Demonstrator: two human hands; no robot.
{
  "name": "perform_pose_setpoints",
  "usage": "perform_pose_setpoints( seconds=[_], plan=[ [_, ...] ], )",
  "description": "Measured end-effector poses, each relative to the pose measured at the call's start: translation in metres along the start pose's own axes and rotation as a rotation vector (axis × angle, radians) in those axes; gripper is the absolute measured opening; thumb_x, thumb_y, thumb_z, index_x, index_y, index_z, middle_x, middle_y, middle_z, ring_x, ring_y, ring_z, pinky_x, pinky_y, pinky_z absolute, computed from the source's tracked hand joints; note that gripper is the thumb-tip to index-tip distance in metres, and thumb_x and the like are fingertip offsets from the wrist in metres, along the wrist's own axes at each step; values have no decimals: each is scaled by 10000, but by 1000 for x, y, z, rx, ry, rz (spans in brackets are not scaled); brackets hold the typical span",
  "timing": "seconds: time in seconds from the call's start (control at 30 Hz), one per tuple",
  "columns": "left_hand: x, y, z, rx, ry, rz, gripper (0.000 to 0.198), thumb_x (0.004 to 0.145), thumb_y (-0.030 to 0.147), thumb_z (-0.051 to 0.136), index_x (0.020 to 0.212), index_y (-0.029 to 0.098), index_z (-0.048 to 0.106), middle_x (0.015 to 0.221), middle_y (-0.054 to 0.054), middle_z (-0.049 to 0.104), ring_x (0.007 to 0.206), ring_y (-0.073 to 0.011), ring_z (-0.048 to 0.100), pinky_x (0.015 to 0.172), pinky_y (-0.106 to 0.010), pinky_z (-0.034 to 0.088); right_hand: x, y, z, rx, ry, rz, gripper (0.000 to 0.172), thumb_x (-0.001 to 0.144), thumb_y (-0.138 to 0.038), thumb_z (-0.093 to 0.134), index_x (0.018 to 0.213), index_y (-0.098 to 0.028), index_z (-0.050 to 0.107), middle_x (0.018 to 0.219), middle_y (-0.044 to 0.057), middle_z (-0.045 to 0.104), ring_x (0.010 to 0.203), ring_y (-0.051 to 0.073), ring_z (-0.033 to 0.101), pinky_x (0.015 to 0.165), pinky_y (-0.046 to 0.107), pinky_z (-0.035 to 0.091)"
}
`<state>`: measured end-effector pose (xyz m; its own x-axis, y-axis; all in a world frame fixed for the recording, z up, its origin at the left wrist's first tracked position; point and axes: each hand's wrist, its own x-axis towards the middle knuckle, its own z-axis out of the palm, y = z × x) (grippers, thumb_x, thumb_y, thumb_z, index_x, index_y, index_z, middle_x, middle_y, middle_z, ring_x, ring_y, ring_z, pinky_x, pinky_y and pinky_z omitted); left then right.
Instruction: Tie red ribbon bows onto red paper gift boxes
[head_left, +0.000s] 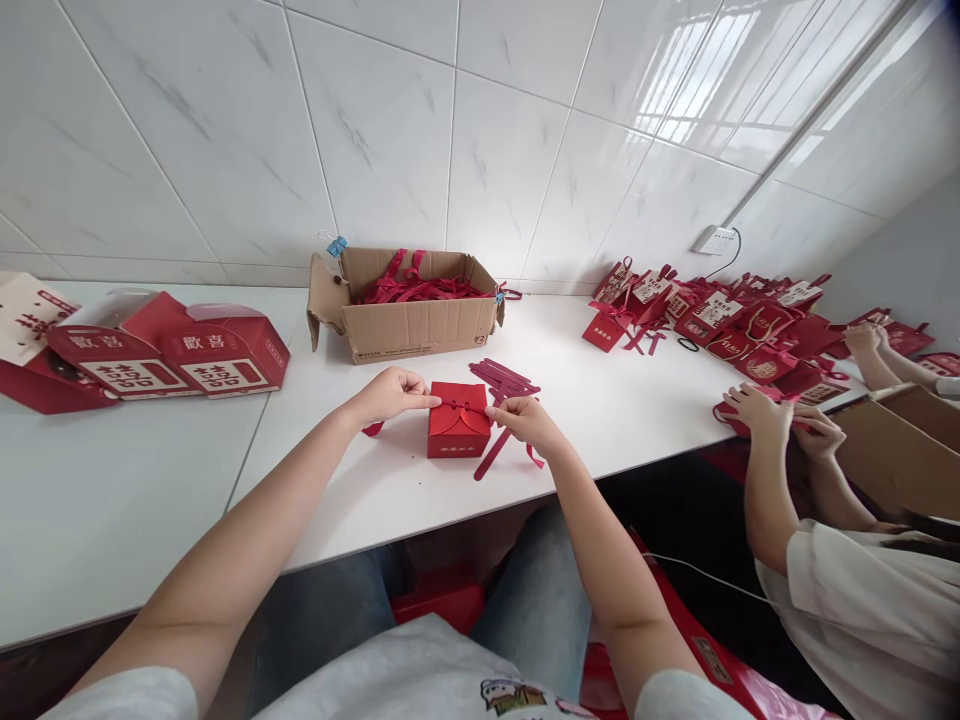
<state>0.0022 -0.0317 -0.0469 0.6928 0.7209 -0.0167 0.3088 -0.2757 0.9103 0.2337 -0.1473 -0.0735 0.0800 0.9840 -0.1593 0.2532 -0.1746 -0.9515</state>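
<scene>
A small red gift box point(458, 440) with gold lettering on its front stands upright on the white table before me. A thin red ribbon point(463, 406) runs across its top, through the closed flaps. On the box's left side, my left hand point(394, 395) pinches one end of the ribbon between thumb and curled fingers. My right hand point(529, 420) pinches the other end at the right edge, and a loose tail dangles beneath it. Just behind the box lies a bunch of dark red ribbon strips point(506, 377), one of them reaching under my right hand.
Against the wall stands a cardboard carton point(420, 330) of red ribbons. Larger red boxes point(225, 350) sit on the left. Many small red boxes point(757, 320) crowd the right, where co-workers' hands point(761, 410) handle a red box. A brown carton point(892, 435) is beside them.
</scene>
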Motion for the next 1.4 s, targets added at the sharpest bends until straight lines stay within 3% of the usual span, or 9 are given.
perform_pose_setpoints(
  seconds=[0.17, 0.27, 0.5, 0.6, 0.73, 0.87, 1.03, 1.23, 1.4],
  plan=[
    [-2, 3, 0, 25, -28, -4, 576, 619, 510, 720, 511, 200, 246, 551, 25, 364, 614, -155, 458, 566, -281, 345, -3, 0, -5, 171, -161, -9, 425, 712, -586, 675, 678, -185, 540, 519, -81, 306, 451, 53, 210, 448, 237, 138],
    [-3, 3, 0, 50, -28, 1, 571, 632, 498, 718, 526, 197, 245, 591, 16, 434, 613, -146, 459, 574, -283, 351, -6, 1, -12, 216, -248, -52, 380, 717, -540, 694, 716, -171, 601, 550, -58, 401, 496, 69, 328, 477, 231, 247],
    [-5, 5, 0, 129, -29, -21, 460, 667, 487, 694, 593, 203, 340, 630, 29, 473, 569, -126, 426, 573, -278, 359, -8, 2, -14, 466, -232, -119, 255, 678, -410, 774, 796, -202, 686, 689, -4, 615, 650, 122, 552, 681, 285, 455],
    [-5, 9, 0, 209, 58, -12, 375, 626, 483, 727, 769, 215, 507, 852, -19, 597, 772, -197, 558, 681, -314, 438, -9, -4, -6, 465, -202, -157, 278, 700, -406, 760, 882, -203, 706, 754, 18, 659, 692, 141, 588, 737, 314, 483],
    [-6, 28, 6, 324, 120, 149, 390, 659, 451, 706, 958, 230, 586, 1098, -62, 605, 1065, -267, 537, 883, -368, 431, -10, -16, 5, 430, -201, -206, 313, 750, -403, 721, 991, -206, 699, 799, 19, 684, 688, 133, 604, 737, 306, 503],
    [-6, 49, 21, 350, -2, 224, 254, 760, 402, 606, 943, 225, 608, 908, -28, 662, 835, -215, 598, 758, -321, 448, -10, -23, 12, 430, -158, -221, 333, 788, -413, 682, 1039, -194, 684, 728, 8, 678, 617, 115, 595, 675, 284, 516],
    [0, 51, 35, 429, 92, 255, 165, 802, 308, 493, 769, 209, 621, 729, -2, 658, 654, -169, 568, 636, -289, 408, -16, -26, 6, 391, -209, -209, 418, 786, -397, 688, 1148, -196, 629, 810, 34, 720, 719, 156, 667, 732, 319, 546],
    [3, 37, 34, 373, 164, 170, 127, 759, 289, 516, 741, 200, 605, 686, 5, 643, 647, -166, 583, 607, -272, 413, -24, -30, -6, 367, -222, -248, 252, 785, -369, 701, 953, -194, 634, 737, 21, 721, 710, 167, 689, 723, 318, 544],
    [3, 41, 35, 331, 158, 183, 195, 790, 355, 519, 757, 192, 621, 688, 1, 650, 642, -165, 581, 617, -275, 421, -21, -33, 1, 429, -164, -212, 269, 757, -391, 723, 852, -192, 569, 774, 35, 735, 664, 154, 693, 729, 306, 536]
  ],
)
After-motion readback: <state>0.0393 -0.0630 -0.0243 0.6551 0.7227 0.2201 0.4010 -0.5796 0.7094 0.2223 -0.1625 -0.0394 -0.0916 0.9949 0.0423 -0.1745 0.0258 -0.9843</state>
